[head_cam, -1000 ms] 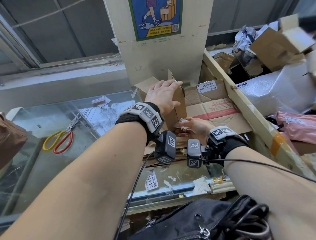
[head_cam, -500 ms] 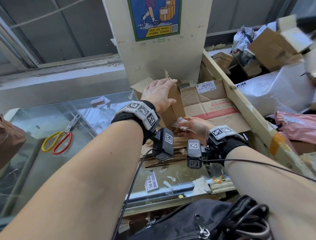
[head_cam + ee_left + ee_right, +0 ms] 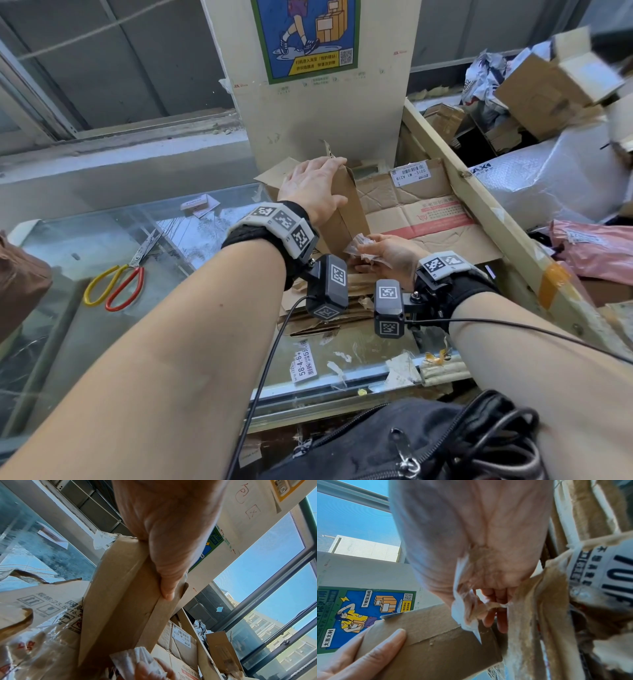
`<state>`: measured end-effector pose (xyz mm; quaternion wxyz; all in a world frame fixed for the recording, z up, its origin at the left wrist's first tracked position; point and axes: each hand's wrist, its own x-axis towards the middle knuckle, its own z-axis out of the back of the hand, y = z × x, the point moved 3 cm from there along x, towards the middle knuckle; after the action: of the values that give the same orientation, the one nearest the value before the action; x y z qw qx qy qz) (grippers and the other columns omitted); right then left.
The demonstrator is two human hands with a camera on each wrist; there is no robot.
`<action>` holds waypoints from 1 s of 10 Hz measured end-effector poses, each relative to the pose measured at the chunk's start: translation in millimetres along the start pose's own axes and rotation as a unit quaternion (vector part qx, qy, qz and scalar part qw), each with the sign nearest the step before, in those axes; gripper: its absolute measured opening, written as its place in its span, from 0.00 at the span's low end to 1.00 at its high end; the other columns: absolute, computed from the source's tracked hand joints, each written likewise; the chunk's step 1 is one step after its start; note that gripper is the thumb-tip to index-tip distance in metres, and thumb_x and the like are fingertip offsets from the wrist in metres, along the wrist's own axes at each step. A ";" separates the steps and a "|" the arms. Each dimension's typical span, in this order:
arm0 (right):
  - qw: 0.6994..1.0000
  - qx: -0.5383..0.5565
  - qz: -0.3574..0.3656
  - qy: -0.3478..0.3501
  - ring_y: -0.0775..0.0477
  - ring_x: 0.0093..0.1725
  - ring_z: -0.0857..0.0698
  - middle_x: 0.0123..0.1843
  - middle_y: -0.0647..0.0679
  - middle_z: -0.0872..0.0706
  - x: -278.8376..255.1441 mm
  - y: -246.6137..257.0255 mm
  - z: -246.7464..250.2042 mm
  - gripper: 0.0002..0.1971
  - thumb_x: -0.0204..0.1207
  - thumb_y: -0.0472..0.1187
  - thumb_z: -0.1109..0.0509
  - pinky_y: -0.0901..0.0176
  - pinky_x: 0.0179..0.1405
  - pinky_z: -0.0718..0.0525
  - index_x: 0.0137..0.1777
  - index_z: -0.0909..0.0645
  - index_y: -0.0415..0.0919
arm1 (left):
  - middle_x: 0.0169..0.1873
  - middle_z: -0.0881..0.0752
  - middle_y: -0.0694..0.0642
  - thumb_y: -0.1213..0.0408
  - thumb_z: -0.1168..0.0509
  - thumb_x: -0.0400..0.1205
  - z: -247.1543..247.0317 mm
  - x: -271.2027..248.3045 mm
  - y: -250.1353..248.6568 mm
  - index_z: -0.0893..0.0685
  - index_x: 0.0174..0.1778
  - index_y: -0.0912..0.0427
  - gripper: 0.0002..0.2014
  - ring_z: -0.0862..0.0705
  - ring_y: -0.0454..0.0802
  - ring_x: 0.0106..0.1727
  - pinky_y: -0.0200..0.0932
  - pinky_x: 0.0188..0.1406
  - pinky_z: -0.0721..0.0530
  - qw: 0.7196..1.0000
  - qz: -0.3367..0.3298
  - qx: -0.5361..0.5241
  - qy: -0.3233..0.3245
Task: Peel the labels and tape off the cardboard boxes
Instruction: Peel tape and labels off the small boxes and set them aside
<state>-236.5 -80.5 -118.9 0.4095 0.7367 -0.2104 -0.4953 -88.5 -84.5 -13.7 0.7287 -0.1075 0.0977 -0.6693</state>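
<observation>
A flattened brown cardboard box [image 3: 346,202] stands on edge near the middle of the head view. My left hand [image 3: 313,188] grips its top edge, thumb on the near face and fingers over the far side; the thumb [image 3: 169,588] shows in the left wrist view. Just right of the box's foot, my right hand [image 3: 383,255] holds a crumpled wad of peeled clear tape [image 3: 359,243], which also shows as the wad [image 3: 464,609] in the right wrist view. A flat carton [image 3: 428,212] with a white barcode label [image 3: 411,173] lies behind.
Yellow-and-red-handled scissors [image 3: 116,277] lie on the glass counter [image 3: 191,240] at left. Torn labels and tape scraps [image 3: 305,363] stick along the counter's front edge. A wooden rail [image 3: 479,205] runs diagonally at right, with piled boxes and bubble wrap [image 3: 548,178] beyond. A black bag [image 3: 394,442] sits below.
My left hand and the standing box have shifted slightly left and toward me. The right hand stays in place with the tape wad.
</observation>
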 end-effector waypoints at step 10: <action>0.999 0.019 0.006 0.026 0.47 0.40 0.14 0.45 0.40 0.15 -16.7 3.8 2.3 0.08 0.81 0.27 0.38 0.62 0.28 0.13 0.57 0.22 0.33 | 0.81 0.37 0.49 0.53 0.34 0.83 3.9 3.2 1.7 0.40 0.81 0.41 0.32 0.40 0.55 0.81 0.56 0.78 0.39 0.999 0.030 -0.007 -0.008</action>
<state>-245.2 -71.7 -106.9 0.4043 0.7556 -0.2133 -0.4692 -85.5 -87.5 -10.5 0.7484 -0.1150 0.0991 -0.6456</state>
